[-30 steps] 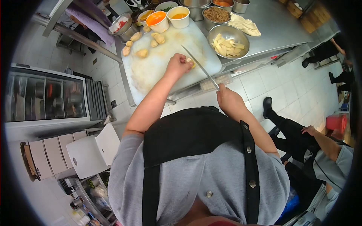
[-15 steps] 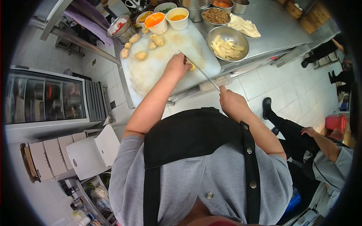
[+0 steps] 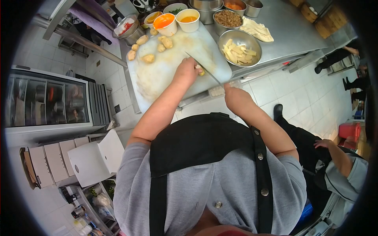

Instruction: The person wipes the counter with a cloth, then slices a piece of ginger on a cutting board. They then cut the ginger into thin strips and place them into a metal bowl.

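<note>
My left hand (image 3: 186,73) presses with closed fingers on a pale yellow piece of ginger (image 3: 202,72) near the right edge of the white cutting board (image 3: 157,84). Most of that piece is hidden behind the fingers. My right hand (image 3: 238,98) is wrapped round the handle of a knife (image 3: 210,74). Its long blade slants up and left across the board, close beside the left fingertips and the ginger. Several peeled ginger pieces (image 3: 148,58) lie at the board's far left. Right of the board, a metal bowl (image 3: 256,59) holds flat pale ginger slices (image 3: 239,52).
White tubs of orange (image 3: 165,26) and yellow liquid (image 3: 188,21) stand at the board's far edge. Behind the bowl are a pot of brown mince (image 3: 228,19) and a pale cloth (image 3: 256,30). A person in black trousers (image 3: 293,128) is at the right.
My right hand has moved up and left with the knife, so the handle sits nearer the board. My left hand stays on the ginger. The camera view has shifted slightly.
</note>
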Tool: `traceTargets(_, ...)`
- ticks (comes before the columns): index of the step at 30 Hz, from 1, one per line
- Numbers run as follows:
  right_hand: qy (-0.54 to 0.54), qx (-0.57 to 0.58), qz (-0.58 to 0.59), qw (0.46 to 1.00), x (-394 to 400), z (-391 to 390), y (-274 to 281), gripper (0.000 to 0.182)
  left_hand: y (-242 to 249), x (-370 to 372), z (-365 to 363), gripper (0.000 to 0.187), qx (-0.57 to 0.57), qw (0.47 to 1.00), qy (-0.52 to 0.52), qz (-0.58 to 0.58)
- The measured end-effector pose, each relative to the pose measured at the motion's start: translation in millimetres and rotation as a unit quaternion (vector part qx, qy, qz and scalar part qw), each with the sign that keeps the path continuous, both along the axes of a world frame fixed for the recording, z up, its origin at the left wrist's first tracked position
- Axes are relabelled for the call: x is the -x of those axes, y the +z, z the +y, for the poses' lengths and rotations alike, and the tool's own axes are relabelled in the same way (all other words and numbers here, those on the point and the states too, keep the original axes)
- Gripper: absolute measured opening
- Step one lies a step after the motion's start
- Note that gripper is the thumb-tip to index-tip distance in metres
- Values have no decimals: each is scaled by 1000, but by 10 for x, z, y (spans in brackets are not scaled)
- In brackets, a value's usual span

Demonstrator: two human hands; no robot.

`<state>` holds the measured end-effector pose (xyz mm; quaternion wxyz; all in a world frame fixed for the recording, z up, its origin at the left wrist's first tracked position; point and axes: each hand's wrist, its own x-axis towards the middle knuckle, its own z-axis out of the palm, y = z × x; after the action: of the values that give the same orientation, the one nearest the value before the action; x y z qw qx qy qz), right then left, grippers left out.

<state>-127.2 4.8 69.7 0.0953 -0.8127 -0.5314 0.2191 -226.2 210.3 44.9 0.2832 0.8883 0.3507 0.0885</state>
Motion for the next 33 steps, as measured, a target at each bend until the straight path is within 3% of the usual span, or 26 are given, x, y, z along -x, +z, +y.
traceTargets(12,-5,69,-22,997,72,-263,266,17,-13,-7,-8,29,-20,1000,-1,8)
traceTargets(19,-2,-8,-9,1000,4,-8,-31,14,-33,-4,-6,31,-15,1000,-5,-13)
traceTargets(24,1,-17,0,1000,33,-25,150,15,-20,-19,29,31,4,1000,12,10)
traceTargets(27,6,48,-10,999,72,-172,269,16,-26,5,4,31,0,1000,12,7)
traceTargets(30,12,20,-57,998,60,-249,164,17,-41,13,-14,30,-13,1000,4,-15)
traceTargets(33,1,65,-29,997,76,-209,289,18,-25,13,-19,29,-13,1000,2,-19)
